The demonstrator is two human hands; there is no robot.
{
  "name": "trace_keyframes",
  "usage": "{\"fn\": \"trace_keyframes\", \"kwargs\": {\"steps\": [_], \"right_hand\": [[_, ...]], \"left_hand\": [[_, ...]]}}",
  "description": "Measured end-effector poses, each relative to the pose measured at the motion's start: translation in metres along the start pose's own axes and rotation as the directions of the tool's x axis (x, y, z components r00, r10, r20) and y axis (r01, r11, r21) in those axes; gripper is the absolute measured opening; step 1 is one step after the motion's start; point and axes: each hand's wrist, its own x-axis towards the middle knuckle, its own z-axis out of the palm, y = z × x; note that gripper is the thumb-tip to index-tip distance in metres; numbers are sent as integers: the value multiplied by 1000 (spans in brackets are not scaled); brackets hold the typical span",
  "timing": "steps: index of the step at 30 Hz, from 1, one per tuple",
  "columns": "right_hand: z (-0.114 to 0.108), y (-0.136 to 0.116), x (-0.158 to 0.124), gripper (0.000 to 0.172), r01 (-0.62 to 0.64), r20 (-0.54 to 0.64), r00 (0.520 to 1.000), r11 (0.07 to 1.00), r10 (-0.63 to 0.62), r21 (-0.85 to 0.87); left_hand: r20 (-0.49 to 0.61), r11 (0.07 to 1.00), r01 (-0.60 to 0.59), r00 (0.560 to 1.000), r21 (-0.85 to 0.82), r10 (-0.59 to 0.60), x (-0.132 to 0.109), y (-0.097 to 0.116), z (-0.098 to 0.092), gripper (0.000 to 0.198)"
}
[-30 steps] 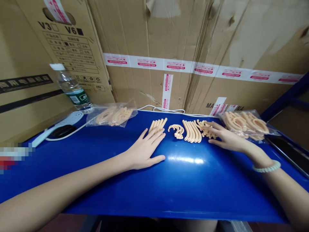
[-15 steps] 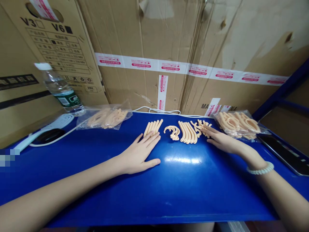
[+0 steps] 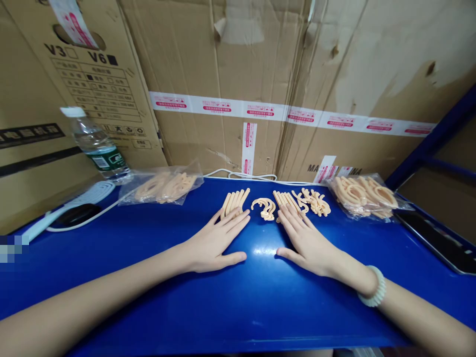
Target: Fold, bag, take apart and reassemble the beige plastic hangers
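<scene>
My left hand [image 3: 219, 240] lies open, its fingertips over the near ends of a row of beige curved strips [image 3: 237, 198]. My right hand [image 3: 307, 238] is also open and flat, its fingers covering the lower part of a second row of beige strips [image 3: 283, 198]. Between the hands sits a small group of beige hook-shaped pieces [image 3: 265, 208]. Right of my right fingers lies a loose heap of small beige branching pieces [image 3: 316, 201]. Whether the fingers press on the strips or hover just above them, I cannot tell.
Clear bags of beige rings stand left [image 3: 167, 186] and right [image 3: 364, 193] on the blue table [image 3: 238, 307]. A water bottle [image 3: 98, 148], a black oval object [image 3: 79, 211] and a white cable [image 3: 241, 176] are behind; a phone-like dark slab [image 3: 439, 238] lies right. Cardboard boxes [image 3: 208, 59] wall the back.
My right hand has moved left, from the heap of branching pieces onto the right row of strips. My left hand stays at the left row. The view has tilted slightly.
</scene>
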Motion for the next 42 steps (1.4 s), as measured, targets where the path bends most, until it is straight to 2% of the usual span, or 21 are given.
{"fn": "trace_keyframes", "kwargs": {"steps": [3, 6, 12, 16, 18, 21, 24, 27, 34, 36, 38, 40, 42], "right_hand": [[9, 4, 3, 97, -12, 50, 999, 1000, 12, 14], [8, 16, 11, 100, -13, 74, 997, 999, 10, 47], [12, 33, 36, 103, -53, 77, 996, 995, 46, 85], [4, 44, 39, 87, -2, 13, 1000, 992, 0, 125], [-7, 58, 36, 70, 2, -96, 995, 996, 7, 88], [-20, 86, 27, 53, -96, -247, 965, 995, 85, -30], [-18, 111, 15, 56, -177, -142, 976, 982, 166, -70], [-7, 123, 7, 59, -200, -25, 980, 979, 199, -45], [-1, 147, 8, 57, -304, -41, 952, 951, 302, -54], [-4, 142, 11, 57, -345, -87, 937, 936, 339, -66], [-10, 122, 15, 57, -334, -165, 933, 939, 319, -76], [-19, 89, 21, 54, -204, -249, 952, 976, 178, -80], [-28, 51, 30, 48, -35, -220, 975, 996, 17, -80]], "left_hand": [[29, 1000, 2, 1000, 6, -3, 1, -2, 0, 84], [30, 1000, -1, 1000, 13, 0, 6, -6, 0, 86], [80, 997, 71, 994, 9, -72, 29, -26, -5, 91], [88, 995, 96, 992, -2, -95, 40, -36, -8, 93], [71, 997, 83, 994, -8, -82, 41, -39, -7, 90], [37, 998, 66, 997, 3, -66, 40, -40, -3, 85], [4, 998, 54, 999, 15, -54, 40, -41, 1, 83], [-14, 999, 43, 999, 2, -43, 40, -42, 2, 83], [-19, 999, 52, 998, -13, -52, 38, -41, 0, 85], [-29, 999, 46, 998, -8, -46, 38, -41, 1, 83], [-31, 999, 42, 999, -8, -43, 39, -42, 2, 83], [-34, 999, 40, 999, -12, -41, 39, -43, 3, 83], [-39, 999, 41, 998, -16, -42, 39, -43, 4, 84]]}}
